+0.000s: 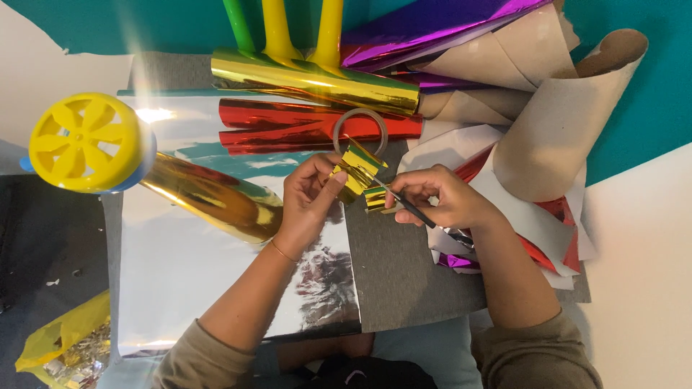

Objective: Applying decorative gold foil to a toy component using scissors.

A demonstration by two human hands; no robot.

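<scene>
My left hand (308,200) pinches a small folded piece of gold foil (357,169) between thumb and fingers. My right hand (441,197) grips a pair of black-handled scissors (405,205) whose blades reach into the gold foil piece. A short curl of gold foil (375,198) hangs just below the blades. Both hands work over a grey mat (404,274), close together near the middle of the view.
A silver foil sheet (187,281) lies at left with a gold roll (216,198) on it. Red (288,126) and gold (310,79) rolls, a tape ring (360,128), purple foil (432,25) and curled cardboard (562,122) lie beyond. A yellow plastic wheel (85,142) stands at left.
</scene>
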